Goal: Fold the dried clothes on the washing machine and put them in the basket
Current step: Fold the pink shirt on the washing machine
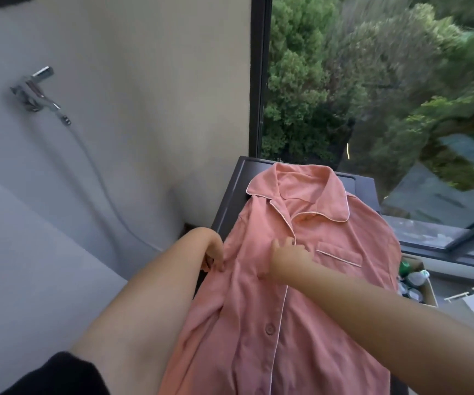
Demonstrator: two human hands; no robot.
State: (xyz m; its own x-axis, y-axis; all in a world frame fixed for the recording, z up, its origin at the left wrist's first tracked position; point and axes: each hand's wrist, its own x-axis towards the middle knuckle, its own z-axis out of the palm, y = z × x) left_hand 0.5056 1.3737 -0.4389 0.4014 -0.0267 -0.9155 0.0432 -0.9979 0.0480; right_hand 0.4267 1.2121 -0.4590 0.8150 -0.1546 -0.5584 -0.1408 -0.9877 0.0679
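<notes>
wall (144,81): pale grey | tap (35,88): chrome, hose hanging | window (372,95): dark-framed, green trees outside, daylight

A: Head view. Do we read any lettering?
B: None. We checked the pink shirt (301,295) and its chest pocket (339,253): plain cloth with white piping.
A: The dark top of the washing machine (230,201)?
B: No marking we can make out.
A: The containers (416,277) in the cardboard box (430,293)?
B: Green and white patches, too blurred for us to read. We log: no legible text.
</notes>
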